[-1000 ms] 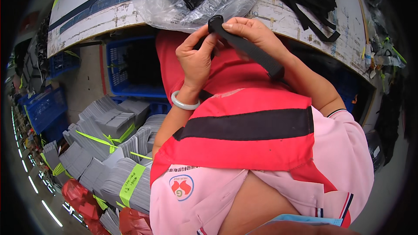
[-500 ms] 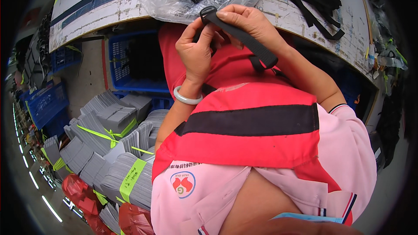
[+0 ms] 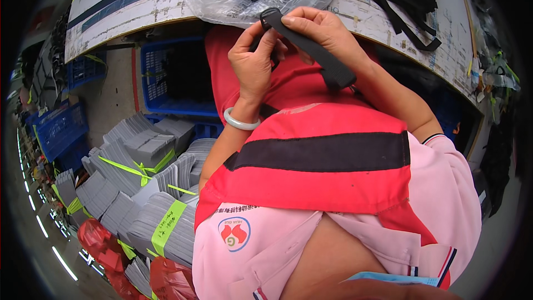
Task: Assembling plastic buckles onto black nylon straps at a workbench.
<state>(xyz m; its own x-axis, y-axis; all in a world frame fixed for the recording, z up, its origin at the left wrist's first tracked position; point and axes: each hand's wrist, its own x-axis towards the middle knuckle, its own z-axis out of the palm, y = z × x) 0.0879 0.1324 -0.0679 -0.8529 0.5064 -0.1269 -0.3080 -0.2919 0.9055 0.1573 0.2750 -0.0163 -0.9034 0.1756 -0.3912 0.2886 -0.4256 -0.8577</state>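
A black webbing strap (image 3: 315, 51) runs through a black plastic buckle (image 3: 270, 17) held up above my lap. My left hand (image 3: 252, 58) pinches the buckle end from the left, its thumb and forefinger closed just below the buckle. From the right, my right hand (image 3: 317, 26) grips the strap close to the buckle, thumb on top. The strap's free end hangs down to the right, under my right wrist. Part of the strap behind my left fingers is hidden.
Ahead is a worn white tabletop (image 3: 125, 16) with a clear plastic bag (image 3: 214, 0) of black parts and a pile of black straps (image 3: 397, 3). Blue crates (image 3: 145, 78) stand below. Bundled grey sheets (image 3: 166, 228) and red bags (image 3: 172, 278) lie at my left.
Both hands stay at the buckle. The strap's hanging end has turned slightly, and the whole view has shifted a little.
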